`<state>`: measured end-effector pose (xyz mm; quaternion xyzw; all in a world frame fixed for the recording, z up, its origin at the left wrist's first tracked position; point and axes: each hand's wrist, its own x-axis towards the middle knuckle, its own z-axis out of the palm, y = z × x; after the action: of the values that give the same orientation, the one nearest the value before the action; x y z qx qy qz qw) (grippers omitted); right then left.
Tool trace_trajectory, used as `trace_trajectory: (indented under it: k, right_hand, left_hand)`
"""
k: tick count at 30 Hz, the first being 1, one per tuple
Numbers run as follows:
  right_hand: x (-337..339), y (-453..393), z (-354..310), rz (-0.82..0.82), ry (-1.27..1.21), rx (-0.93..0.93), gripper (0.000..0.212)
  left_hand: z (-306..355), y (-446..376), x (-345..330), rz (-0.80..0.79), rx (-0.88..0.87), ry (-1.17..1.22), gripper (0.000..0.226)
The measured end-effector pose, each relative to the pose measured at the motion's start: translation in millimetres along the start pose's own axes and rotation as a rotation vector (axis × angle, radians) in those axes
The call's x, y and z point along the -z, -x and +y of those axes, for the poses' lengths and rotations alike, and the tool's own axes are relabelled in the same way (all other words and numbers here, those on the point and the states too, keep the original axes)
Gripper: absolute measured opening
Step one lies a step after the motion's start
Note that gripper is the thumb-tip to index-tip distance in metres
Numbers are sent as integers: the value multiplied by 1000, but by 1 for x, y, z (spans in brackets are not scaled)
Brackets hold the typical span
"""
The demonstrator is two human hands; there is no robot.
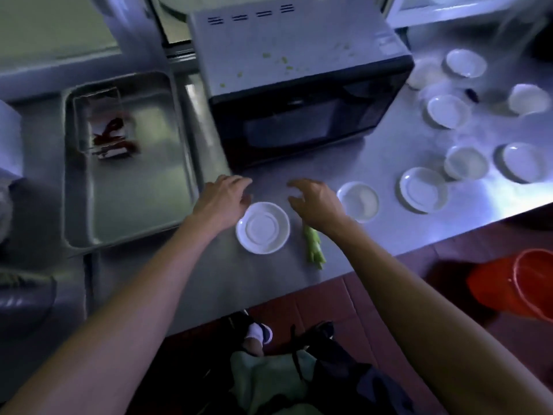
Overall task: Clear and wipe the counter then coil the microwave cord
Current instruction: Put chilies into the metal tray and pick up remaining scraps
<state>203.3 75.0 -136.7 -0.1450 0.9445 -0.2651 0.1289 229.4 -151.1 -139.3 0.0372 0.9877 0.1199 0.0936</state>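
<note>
- While both bare arms reach over the steel counter [344, 163], the left hand [223, 197] hangs at ten o'clock of the round white saucer [262, 227], fingers loosely bent and grasping nothing; whether it touches the saucer's rim I cannot tell.
- The right hand [314, 202] hovers at two o'clock of that saucer, fingers spread and curved like a claw, released and holding nothing.
- A pale green celery stalk [313, 247] lies on the counter at four o'clock of the saucer, partly under the right wrist.
- The grey-topped black microwave oven [299, 94] stands at twelve o'clock of the hands, door closed, green vegetable scraps [275, 58] scattered on its top; its cord is not visible.
- More small white dishes [423, 188] sit apart from one another on the counter from two to three o'clock of the hands.
- A rectangular metal tray [143, 187] lies at nine o'clock, with a clear container of dried red chillies [110, 133] in its far corner.
- An orange plastic bucket [526, 283] rests on the floor at four o'clock.
</note>
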Motion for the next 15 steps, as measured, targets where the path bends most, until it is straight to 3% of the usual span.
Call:
trace_trajectory:
  k: [15]
  right_hand:
    - [116, 149, 226, 239, -121, -305, 37]
  left_hand:
    - [279, -49, -48, -93, -305, -60, 42]
